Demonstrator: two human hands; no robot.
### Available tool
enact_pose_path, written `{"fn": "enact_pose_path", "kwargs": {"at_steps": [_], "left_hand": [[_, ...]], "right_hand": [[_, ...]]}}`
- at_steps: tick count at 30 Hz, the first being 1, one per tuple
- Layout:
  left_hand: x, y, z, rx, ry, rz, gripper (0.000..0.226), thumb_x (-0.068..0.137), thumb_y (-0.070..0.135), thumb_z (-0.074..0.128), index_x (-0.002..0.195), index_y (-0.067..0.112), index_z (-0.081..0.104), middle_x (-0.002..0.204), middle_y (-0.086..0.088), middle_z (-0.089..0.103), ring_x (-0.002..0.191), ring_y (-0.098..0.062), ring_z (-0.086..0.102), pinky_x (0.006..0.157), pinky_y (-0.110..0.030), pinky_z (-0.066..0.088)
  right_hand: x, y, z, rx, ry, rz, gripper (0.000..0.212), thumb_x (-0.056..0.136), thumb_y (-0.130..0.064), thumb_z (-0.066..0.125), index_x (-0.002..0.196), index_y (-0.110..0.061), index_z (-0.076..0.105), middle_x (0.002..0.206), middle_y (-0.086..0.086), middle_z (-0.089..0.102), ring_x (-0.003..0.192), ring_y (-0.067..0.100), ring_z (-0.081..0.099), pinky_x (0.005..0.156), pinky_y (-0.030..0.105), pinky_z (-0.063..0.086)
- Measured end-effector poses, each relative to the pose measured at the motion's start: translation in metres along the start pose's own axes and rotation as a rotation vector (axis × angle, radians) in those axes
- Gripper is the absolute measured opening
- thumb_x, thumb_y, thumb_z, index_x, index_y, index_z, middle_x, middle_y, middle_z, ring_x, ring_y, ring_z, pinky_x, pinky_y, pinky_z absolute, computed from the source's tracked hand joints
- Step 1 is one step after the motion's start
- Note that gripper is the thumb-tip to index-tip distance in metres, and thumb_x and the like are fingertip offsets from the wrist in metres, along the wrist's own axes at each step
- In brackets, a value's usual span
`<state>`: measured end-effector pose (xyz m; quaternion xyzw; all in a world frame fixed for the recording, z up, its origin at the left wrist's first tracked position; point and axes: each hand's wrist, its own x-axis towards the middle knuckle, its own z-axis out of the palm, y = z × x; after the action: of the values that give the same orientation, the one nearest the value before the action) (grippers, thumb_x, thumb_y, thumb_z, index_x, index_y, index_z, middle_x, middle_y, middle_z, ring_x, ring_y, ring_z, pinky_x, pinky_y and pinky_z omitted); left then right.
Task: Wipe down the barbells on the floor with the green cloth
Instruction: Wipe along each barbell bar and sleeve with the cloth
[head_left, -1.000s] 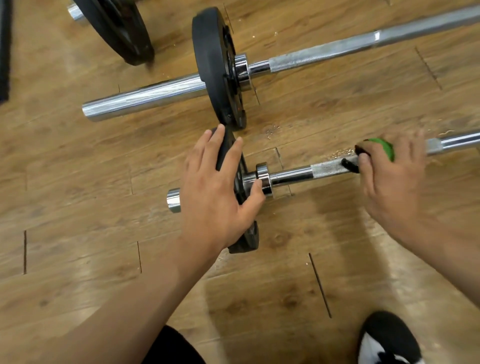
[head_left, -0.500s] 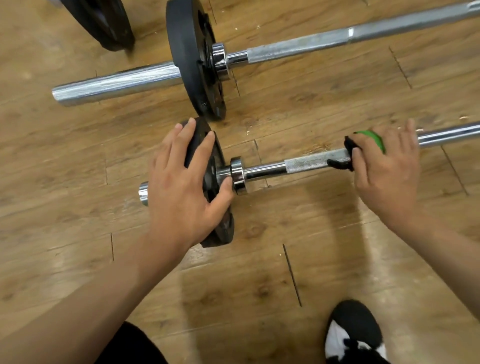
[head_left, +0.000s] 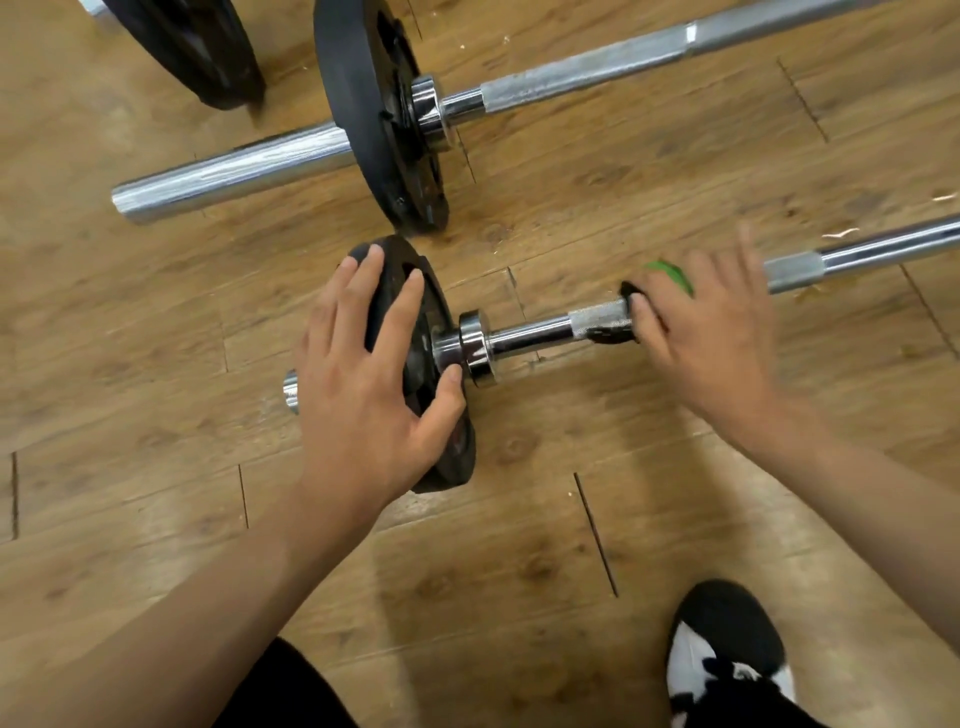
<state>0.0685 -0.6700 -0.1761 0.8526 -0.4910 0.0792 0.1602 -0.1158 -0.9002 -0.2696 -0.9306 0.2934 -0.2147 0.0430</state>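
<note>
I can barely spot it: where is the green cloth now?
Head view, right of centre: the green cloth lies on the near barbell under the right hand, right of the black weight plate that the left hand holds.

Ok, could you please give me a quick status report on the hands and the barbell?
Left hand grips the plate. Right hand holds green cloth on near bar. Second barbell lies close behind.
</note>
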Motion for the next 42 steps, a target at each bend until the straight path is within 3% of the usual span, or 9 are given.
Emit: {"fn": "enact_pose_path", "kwargs": {"at_steps": [5,9,13,18,23,28,32,38,42], "left_hand": [[-0.003,0.007,0.0,-0.009,0.012,-0.018,0.068,0.094,0.044,0.058,0.149,0.005,0.055,0.161,-0.022,0.04,0.152,-0.041,0.033,0.125,-0.047,0.023],[-0.008,0.005,-0.009,0.041,-0.066,0.011,0.073,0.094,0.049,0.054,0.152,0.005,0.05,0.161,-0.024,0.037,0.152,-0.043,0.031,0.122,-0.051,0.026],[-0.007,-0.01,-0.026,0.157,-0.17,0.114,0.077,0.091,0.056,0.052,0.151,0.009,0.051,0.152,-0.025,0.045,0.136,-0.044,0.041,0.106,-0.05,0.032],[0.008,-0.02,-0.047,0.151,-0.22,0.138,0.071,0.091,0.057,0.051,0.139,0.005,0.059,0.126,-0.019,0.053,0.107,-0.04,0.048,0.091,-0.048,0.037],[-0.004,0.007,-0.029,0.151,-0.301,0.169,0.066,0.089,0.059,0.053,0.131,0.011,0.067,0.142,-0.019,0.056,0.137,-0.042,0.045,0.113,-0.056,0.034],[-0.003,0.008,-0.023,0.132,-0.294,0.184,0.066,0.091,0.059,0.05,0.128,0.008,0.07,0.145,-0.019,0.058,0.147,-0.042,0.04,0.113,-0.057,0.033],[0.028,-0.006,-0.021,0.083,-0.318,0.149,0.07,0.091,0.057,0.046,0.135,0.006,0.065,0.15,-0.021,0.051,0.139,-0.044,0.044,0.109,-0.056,0.035],[0.031,-0.003,-0.019,0.06,-0.069,0.163,0.056,0.092,0.043,0.059,0.125,-0.001,0.067,0.143,-0.027,0.053,0.129,-0.049,0.049,0.104,-0.057,0.039],[0.024,0.003,0.0,0.223,-0.092,0.166,0.063,0.093,0.055,0.056,0.13,0.005,0.069,0.149,-0.021,0.054,0.147,-0.042,0.04,0.121,-0.055,0.026]], "right_hand": [[-0.001,-0.035,-0.001,0.026,-0.002,0.254,0.023,0.103,-0.019,0.05,0.103,-0.003,0.067,0.106,0.019,0.06,0.106,0.038,0.053,0.126,0.057,0.019],[-0.002,-0.109,0.015,0.175,-0.097,0.0,0.021,0.101,-0.019,0.058,0.116,-0.008,0.068,0.111,0.013,0.064,0.115,0.033,0.056,0.128,0.053,0.016],[-0.001,-0.07,0.01,0.1,-0.1,-0.17,0.025,0.105,-0.03,0.053,0.118,-0.015,0.067,0.109,0.01,0.066,0.106,0.029,0.059,0.128,0.054,0.013],[-0.024,0.051,-0.021,-0.105,-0.008,0.102,0.035,0.109,-0.029,0.043,0.108,-0.008,0.07,0.109,0.019,0.063,0.1,0.039,0.055,0.126,0.061,0.014],[-0.034,0.023,-0.022,-0.072,0.033,0.374,0.028,0.106,-0.02,0.043,0.104,-0.002,0.064,0.112,0.024,0.058,0.109,0.042,0.05,0.121,0.064,0.02],[-0.039,-0.093,0.004,0.137,-0.061,0.056,0.022,0.104,-0.02,0.051,0.112,-0.007,0.066,0.111,0.015,0.063,0.113,0.036,0.057,0.127,0.055,0.019],[-0.021,-0.056,0.004,0.078,-0.074,-0.161,0.024,0.105,-0.031,0.053,0.121,-0.017,0.067,0.112,0.011,0.066,0.104,0.034,0.062,0.129,0.051,0.01],[-0.024,0.086,-0.022,-0.101,0.031,0.145,0.035,0.111,-0.032,0.041,0.121,-0.01,0.066,0.121,0.022,0.059,0.108,0.044,0.054,0.124,0.061,0.018],[0.0,0.041,-0.004,-0.103,0.083,0.436,0.028,0.106,-0.024,0.045,0.105,-0.004,0.064,0.114,0.025,0.059,0.111,0.043,0.052,0.12,0.062,0.023]]}}
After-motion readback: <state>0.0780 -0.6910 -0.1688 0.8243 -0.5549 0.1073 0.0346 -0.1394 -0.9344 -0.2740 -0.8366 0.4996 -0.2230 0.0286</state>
